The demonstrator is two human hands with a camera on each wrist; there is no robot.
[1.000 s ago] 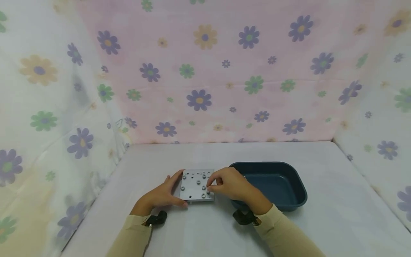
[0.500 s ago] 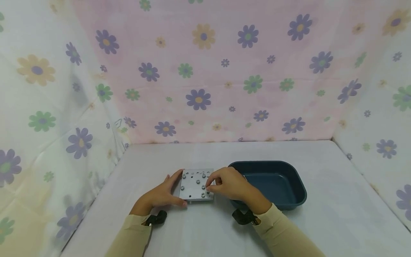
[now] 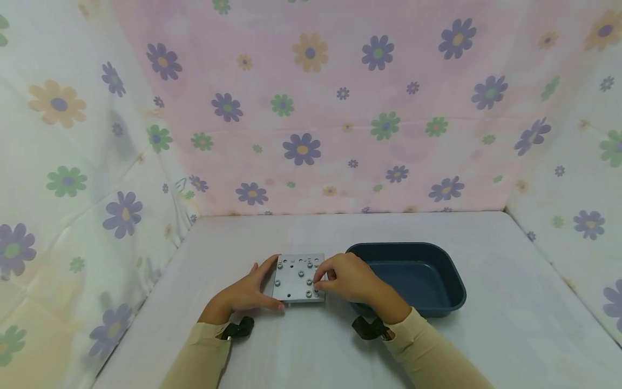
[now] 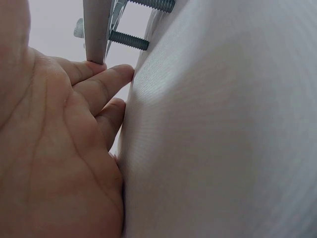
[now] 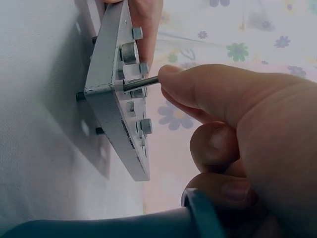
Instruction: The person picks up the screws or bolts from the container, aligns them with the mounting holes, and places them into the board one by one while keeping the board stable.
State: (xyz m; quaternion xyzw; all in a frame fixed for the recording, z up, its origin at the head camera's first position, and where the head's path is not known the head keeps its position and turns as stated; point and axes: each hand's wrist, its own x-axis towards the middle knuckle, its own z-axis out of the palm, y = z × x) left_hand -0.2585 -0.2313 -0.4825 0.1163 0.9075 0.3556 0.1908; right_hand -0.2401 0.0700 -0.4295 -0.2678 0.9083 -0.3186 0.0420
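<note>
A silver metal plate [image 3: 290, 281] with holes and several socket-head screws [image 5: 130, 53] lies low over the white table. My left hand [image 3: 243, 294] grips its left side, thumb at the front edge and fingers toward the back corner. Under the plate [image 4: 96, 29], threaded screw ends [image 4: 129, 39] stick out in the left wrist view. My right hand [image 3: 351, 278] pinches a thin metal pin [image 5: 141, 83] between thumb and index finger. The pin's far end meets the top face near the plate's right corner, tilted in the right wrist view. My other right fingers are curled.
A dark blue rectangular tub [image 3: 457, 281] stands right of the plate, partly behind my right hand and wrist. Its rim [image 5: 190, 198] shows just below that hand in the right wrist view. Flowered cloth walls [image 3: 316, 108] enclose the table [image 3: 301, 351] at the back and sides.
</note>
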